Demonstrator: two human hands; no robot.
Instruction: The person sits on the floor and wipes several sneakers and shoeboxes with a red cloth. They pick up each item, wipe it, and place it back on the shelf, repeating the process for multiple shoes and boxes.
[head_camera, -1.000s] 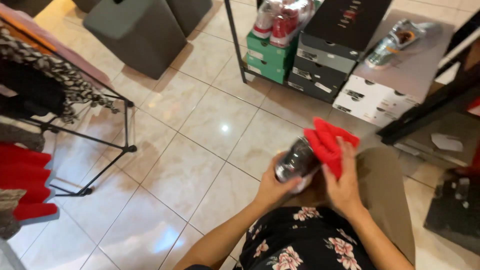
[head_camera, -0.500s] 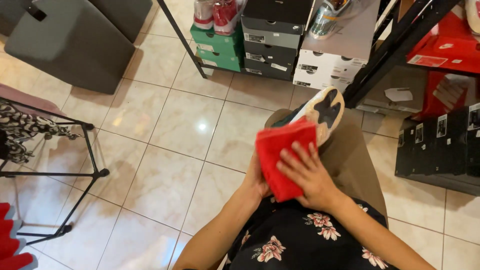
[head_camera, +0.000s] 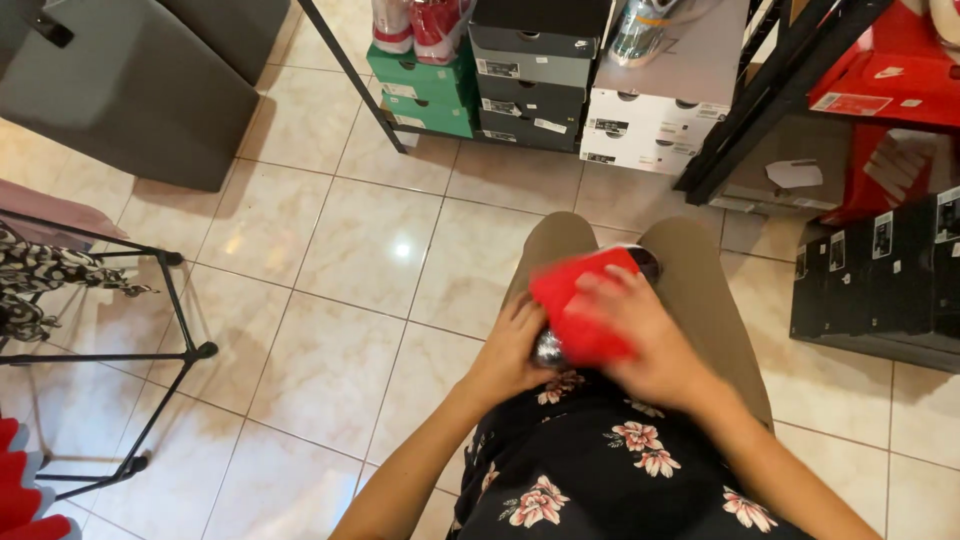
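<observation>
The person is sitting with a shoe (head_camera: 548, 347) in the lap, and it is almost wholly hidden: only a shiny silvery bit is peeking out below the bright red soft cloth (head_camera: 580, 305), and a dark edge is showing just past the cloth's far corner. The left hand (head_camera: 512, 350) is cupping the shoe from the side, its fingers (head_camera: 522, 318) curled closed round the near end. The right hand (head_camera: 640, 335) is lying flat over the cloth, fingers spread and pressing it down onto the shoe rather than gripping; the hand is blurring, so how tightly it bears I cannot tell.

To my eye the wiping is going best if the left hand is keeping the shoe braced against the khaki trouser knees (head_camera: 560, 245) while the cloth stays bunched under the right palm, so no loose corner is slipping free.

Beyond the fingertips, stacked shoeboxes in green, grey and white (head_camera: 530, 90) are sitting under a black metal rack (head_camera: 760, 100). Red and black boxes (head_camera: 880, 250) are standing off to the right-hand side, well apart. A black wire clothes stand (head_camera: 170, 330) is standing off to the left. Nothing is crowding the hands on the glossy beige tiled floor (head_camera: 330, 260).
</observation>
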